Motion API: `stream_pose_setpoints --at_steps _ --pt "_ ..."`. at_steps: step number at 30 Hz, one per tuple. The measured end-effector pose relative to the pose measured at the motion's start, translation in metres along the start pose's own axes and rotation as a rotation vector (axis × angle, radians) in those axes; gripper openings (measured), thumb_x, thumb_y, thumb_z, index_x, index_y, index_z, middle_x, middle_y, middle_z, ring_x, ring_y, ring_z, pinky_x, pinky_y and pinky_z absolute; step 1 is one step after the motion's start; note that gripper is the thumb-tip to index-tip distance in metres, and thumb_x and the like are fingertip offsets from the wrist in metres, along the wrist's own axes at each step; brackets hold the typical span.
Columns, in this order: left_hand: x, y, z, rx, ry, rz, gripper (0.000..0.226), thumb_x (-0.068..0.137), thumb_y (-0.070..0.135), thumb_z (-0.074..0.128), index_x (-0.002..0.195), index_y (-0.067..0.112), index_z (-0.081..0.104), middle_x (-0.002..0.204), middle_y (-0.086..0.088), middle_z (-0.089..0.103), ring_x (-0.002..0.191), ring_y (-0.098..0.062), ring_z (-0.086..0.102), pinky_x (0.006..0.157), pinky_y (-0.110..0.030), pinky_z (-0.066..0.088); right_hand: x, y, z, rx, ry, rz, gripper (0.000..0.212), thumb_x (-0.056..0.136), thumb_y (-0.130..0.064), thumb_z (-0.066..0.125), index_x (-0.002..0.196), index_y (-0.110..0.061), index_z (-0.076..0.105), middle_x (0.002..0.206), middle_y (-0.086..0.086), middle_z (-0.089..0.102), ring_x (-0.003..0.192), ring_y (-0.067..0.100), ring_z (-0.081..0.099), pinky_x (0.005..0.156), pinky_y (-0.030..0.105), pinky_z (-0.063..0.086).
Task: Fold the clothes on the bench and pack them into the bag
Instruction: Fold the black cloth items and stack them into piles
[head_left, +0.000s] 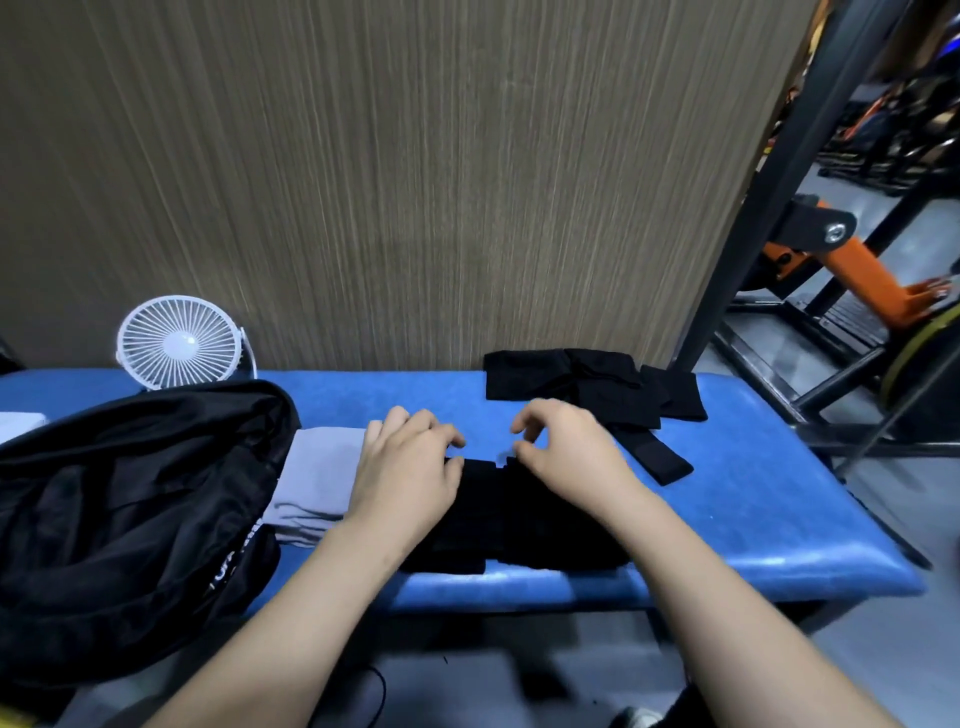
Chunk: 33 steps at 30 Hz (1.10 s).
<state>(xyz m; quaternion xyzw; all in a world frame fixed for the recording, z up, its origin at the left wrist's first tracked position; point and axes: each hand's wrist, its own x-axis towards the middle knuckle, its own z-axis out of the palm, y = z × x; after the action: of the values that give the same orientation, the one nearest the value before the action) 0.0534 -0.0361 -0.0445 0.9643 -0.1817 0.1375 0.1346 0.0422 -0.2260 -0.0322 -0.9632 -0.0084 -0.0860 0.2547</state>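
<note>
1. While both hands work at the far edge of a black garment (519, 525) lying flat on the blue bench (753, 499), the cloth sits square to the person, probably so a fold can be made toward or away from the body.
2. The left hand (402, 470) rests on the garment's far left corner, fingers curled down onto the cloth, seemingly pinning it so it does not slide.
3. The right hand (563, 449) hovers at the far right corner with fingers bent and thumb near the edge; motion blur leaves it unclear whether it has pinched the fabric.
4. A folded grey garment (311, 483) lies just beside the open black bag (130, 509), likely staged for packing.
5. More black clothes (597, 389) wait in a loose pile at the bench's far side, near the wall and within reach.
6. A white fan (179, 343) stands behind the bag.
</note>
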Motion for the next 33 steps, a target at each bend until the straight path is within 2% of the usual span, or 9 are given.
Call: stream_pose_setpoints --at_steps 3,7,10,15,19,22,24,29,33 --pt "0.037 0.011 0.002 -0.009 -0.037 0.034 0.026 0.098 0.033 0.048 0.120 0.034 0.062 0.114 0.011 0.058 0.113 -0.016 0.042 0.095 -0.029 0.024 0.023 0.023 -0.019 -0.089 0.040 0.060 0.012 0.091 -0.025 0.060 0.102 -0.024 0.062 0.099 -0.007 0.065 0.091 0.016 0.059 0.069 0.031 0.040" --pt "0.104 0.031 0.023 0.006 -0.175 0.059 0.030 0.095 0.026 0.054 0.125 0.028 0.060 0.121 0.003 0.056 0.116 -0.021 0.046 0.096 -0.032 0.036 0.060 0.055 -0.028 -0.161 0.111 0.137 0.017 0.089 -0.032 0.064 0.102 -0.022 0.060 0.098 -0.002 0.066 0.095 0.022 0.063 0.070 0.032 0.044" --pt "0.146 0.040 0.043 -0.017 -0.269 0.016 0.039 0.093 0.029 0.061 0.130 0.020 0.054 0.127 -0.003 0.052 0.117 -0.027 0.053 0.094 -0.039 0.047 0.084 0.075 -0.022 -0.233 0.147 0.140 0.030 0.090 -0.040 0.065 0.111 -0.020 0.056 0.108 0.002 0.066 0.103 0.025 0.062 0.074 0.035 0.045" --pt "0.181 0.042 0.075 0.041 -0.374 -0.006 0.054 0.085 0.034 0.071 0.130 0.012 0.051 0.126 -0.007 0.048 0.114 -0.031 0.057 0.091 -0.041 0.049 0.110 0.096 -0.001 -0.241 0.088 0.154 0.043 0.090 -0.050 0.064 0.117 -0.018 0.052 0.112 0.001 0.063 0.104 0.025 0.062 0.070 0.033 0.039" --pt "0.189 0.030 0.091 0.108 -0.424 0.038 0.048 0.085 0.039 0.070 0.121 0.012 0.055 0.117 -0.007 0.050 0.105 -0.031 0.058 0.084 -0.040 0.049 0.119 0.101 0.012 -0.315 0.113 0.122 0.033 0.092 -0.044 0.062 0.109 -0.016 0.056 0.105 0.001 0.060 0.099 0.026 0.062 0.069 0.033 0.041" --pt "0.189 0.025 0.093 0.166 -0.316 0.112 0.028 0.093 0.028 0.054 0.118 0.016 0.061 0.114 -0.005 0.055 0.104 -0.030 0.060 0.074 -0.036 0.046 0.120 0.099 0.015 -0.231 0.148 0.117 0.017 0.093 -0.031 0.054 0.098 -0.015 0.056 0.094 0.000 0.053 0.087 0.026 0.058 0.065 0.034 0.039" --pt "0.188 0.026 0.087 0.170 -0.195 0.141 0.025 0.092 0.020 0.047 0.111 0.018 0.063 0.110 -0.003 0.059 0.102 -0.028 0.061 0.067 -0.034 0.043 0.118 0.095 0.012 -0.125 0.194 0.136 0.014 0.092 -0.030 0.053 0.088 -0.016 0.053 0.090 -0.002 0.050 0.078 0.023 0.052 0.063 0.034 0.036" --pt "0.177 0.028 0.044 -0.044 0.076 0.070 0.012 0.090 0.021 0.044 0.093 0.020 0.056 0.092 0.004 0.061 0.087 -0.024 0.060 0.066 -0.035 0.042 0.107 0.082 -0.012 -0.055 0.251 0.142 0.013 0.087 -0.026 0.053 0.082 -0.017 0.045 0.085 -0.004 0.054 0.075 0.023 0.051 0.062 0.035 0.033" --pt "0.159 0.029 -0.010 -0.172 0.216 0.016 0.010 0.089 0.021 0.047 0.093 0.024 0.056 0.083 0.011 0.059 0.077 -0.021 0.055 0.066 -0.034 0.041 0.094 0.069 -0.039 -0.094 0.301 0.123 0.010 0.083 -0.019 0.052 0.085 -0.016 0.044 0.084 -0.001 0.055 0.078 0.027 0.054 0.063 0.036 0.038"
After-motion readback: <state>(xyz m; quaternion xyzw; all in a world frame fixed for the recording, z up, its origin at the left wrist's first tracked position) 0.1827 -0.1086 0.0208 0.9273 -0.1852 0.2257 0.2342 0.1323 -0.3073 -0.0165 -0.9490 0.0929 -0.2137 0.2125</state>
